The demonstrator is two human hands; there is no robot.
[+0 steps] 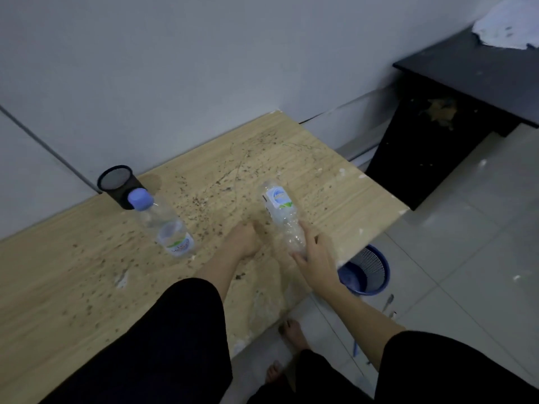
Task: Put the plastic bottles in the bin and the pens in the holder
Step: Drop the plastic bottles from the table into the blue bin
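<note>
My right hand point(316, 258) has its fingers point(306, 228) wrapped around the lower end of a crumpled clear bottle point(281, 211), which tilts away from me over the table point(73, 287), its label facing up and its far end pointing toward the wall. My left hand point(242, 240) is just beside it, resting on the wood with the fingers curled under; whether they hold anything, I cannot tell, the picture is too soft there. Both black sleeves run up from the bottom edge.

Further left, a second bottle point(163, 225) with a blue cap point(141, 199) stands on the table, well apart from my hands. Right behind its cap sits the black mesh holder point(116, 182), close to the wall, open mouth showing.

Down on the tiled floor, the blue bin point(367, 272) sits by the table's near corner, partly tucked under the edge, just beyond my right wrist. A pen point(355, 349) lies on the tiles near my right forearm, and my bare feet show below the table edge.
</note>
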